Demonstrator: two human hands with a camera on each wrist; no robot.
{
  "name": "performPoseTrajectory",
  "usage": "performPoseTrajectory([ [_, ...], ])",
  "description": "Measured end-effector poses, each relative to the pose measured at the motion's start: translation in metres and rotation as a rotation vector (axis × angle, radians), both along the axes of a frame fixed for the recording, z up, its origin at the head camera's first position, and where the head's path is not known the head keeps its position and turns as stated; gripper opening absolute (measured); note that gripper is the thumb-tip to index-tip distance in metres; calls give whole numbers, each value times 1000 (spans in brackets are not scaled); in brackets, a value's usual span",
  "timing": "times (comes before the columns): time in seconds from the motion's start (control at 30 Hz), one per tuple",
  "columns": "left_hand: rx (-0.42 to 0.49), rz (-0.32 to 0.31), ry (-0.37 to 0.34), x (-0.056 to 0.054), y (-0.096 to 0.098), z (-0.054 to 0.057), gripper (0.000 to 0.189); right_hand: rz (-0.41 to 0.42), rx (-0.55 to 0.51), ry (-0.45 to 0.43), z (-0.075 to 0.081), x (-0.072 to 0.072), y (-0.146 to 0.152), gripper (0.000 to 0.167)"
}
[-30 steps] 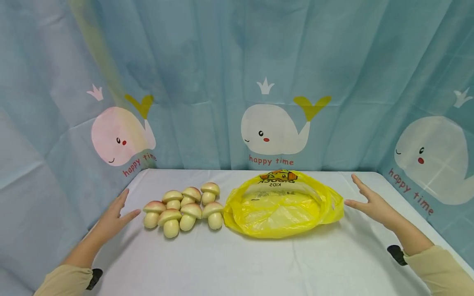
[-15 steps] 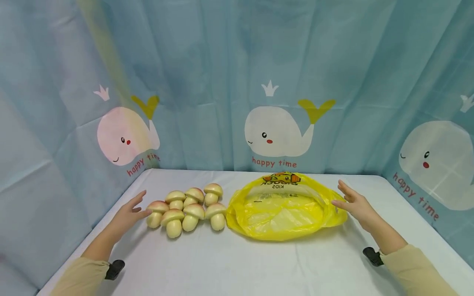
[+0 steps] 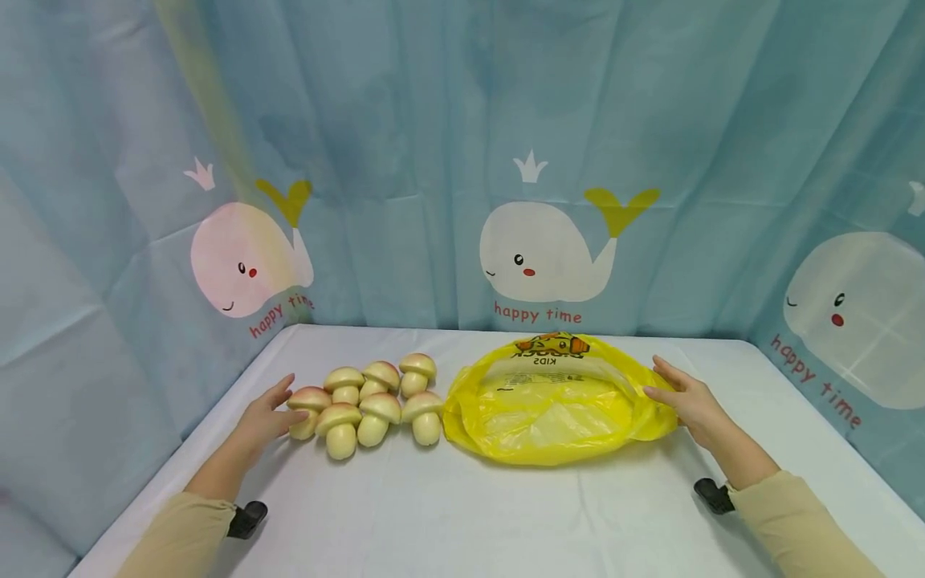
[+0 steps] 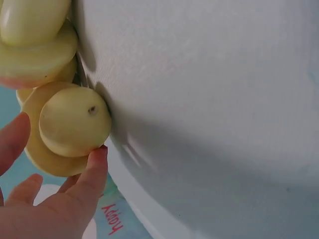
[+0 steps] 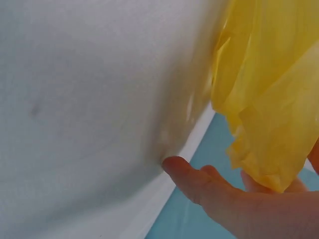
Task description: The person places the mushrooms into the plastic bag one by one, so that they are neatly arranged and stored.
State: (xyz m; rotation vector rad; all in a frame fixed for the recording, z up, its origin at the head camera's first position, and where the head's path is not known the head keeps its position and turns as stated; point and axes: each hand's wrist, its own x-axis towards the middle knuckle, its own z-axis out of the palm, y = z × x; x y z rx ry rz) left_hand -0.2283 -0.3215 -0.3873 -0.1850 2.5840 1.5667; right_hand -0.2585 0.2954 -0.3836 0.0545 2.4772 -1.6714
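Note:
Several toy mushrooms (image 3: 340, 431) with cream stems and pinkish caps sit grouped on the table's left side. My left hand (image 3: 263, 417) is at the leftmost mushroom (image 4: 75, 122), thumb and fingers spread around it. In the left wrist view a fingertip appears to touch its lower edge, while the thumb stands apart from it. A yellow plastic bag (image 3: 549, 449) with a duck print lies to the right, its mouth wide. My right hand (image 3: 697, 409) is at the bag's right end, fingers extended. The bag's handle end (image 5: 271, 149) hangs between the thumb and fingers, not visibly pinched.
A white cloth covers the table (image 3: 462, 522). Close behind it hangs a blue curtain (image 3: 397, 160) printed with whales, which also runs along both sides. The bag's left end lies close against the nearest mushroom (image 3: 425, 417).
Both hands have moved inward: the left to the right, up to the leftmost mushroom, and the right to the left, up to the bag's end. Mushrooms and bag stay in place.

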Motion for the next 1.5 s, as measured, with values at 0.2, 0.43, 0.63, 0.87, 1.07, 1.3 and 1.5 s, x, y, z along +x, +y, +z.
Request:
performPoseTrajectory([
  [0.2, -12, 28, -2, -3, 2, -2, 82, -39, -56, -22, 0, -2, -3, 74],
  [0.43, -27, 52, 10, 0, 6, -1, 78, -70, -96, -43, -2, -4, -5, 72],
  [0.63, -57, 85, 2, 6, 2, -1, 76, -94, -84, -60, 0, -4, -6, 71],
  [0.87, -54, 117, 27, 13, -4, 3, 76, -82, -73, 30, 2, -4, -6, 68],
  [1.07, -52, 130, 53, 18, -7, 7, 77, -46, -33, 83, 2, -8, -7, 63],
  [1.3, -16, 140, 61, 27, -4, 15, 79, -38, 34, 70, -1, -11, -8, 60],
  [1.5, 3, 133, 91, 30, 9, 26, 78, -59, 51, 35, -2, -13, -9, 59],
])
